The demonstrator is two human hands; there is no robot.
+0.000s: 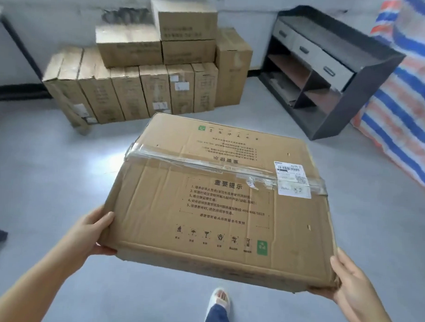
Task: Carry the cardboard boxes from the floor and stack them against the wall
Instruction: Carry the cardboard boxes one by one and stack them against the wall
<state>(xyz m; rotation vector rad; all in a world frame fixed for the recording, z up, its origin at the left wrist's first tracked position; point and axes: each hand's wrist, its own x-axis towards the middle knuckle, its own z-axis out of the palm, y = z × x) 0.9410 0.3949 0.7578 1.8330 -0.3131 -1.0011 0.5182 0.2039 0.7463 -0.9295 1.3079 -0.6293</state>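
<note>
A: How are the hands set?

B: The left hand [93, 231], at the lower left of the frame, grips the near-left corner of the large flat cardboard box [219, 202], thumb lying on the top face and fingers curled under the edge. The right hand [354, 283], at the lower right, holds the near-right corner the same way, thumb up along the side and fingers beneath. Both forearms reach in from the bottom corners.

A: And the box itself?

B: It fills the centre of the frame, held off the floor, its top face up and tilted slightly. Clear tape [225, 166] runs across it, with a white shipping label [292, 180] towards its right end.

A: What about the room?

B: A smooth grey floor [49, 179]. In the upper left, a stack of boxes [147, 69] stands against the pale wall [55, 18]: a row of narrow upright ones below, three more on top, a taller one at the right end. A dark shelf unit [330, 71] with drawers sits in the upper right, and a striped tarpaulin [409, 90] hangs at the far right edge.

A: Any room to move?

B: Bare floor lies between the carried box and the stack, and a gap separates the stack from the shelf unit. One sandalled foot [220, 299] shows at the bottom centre.
</note>
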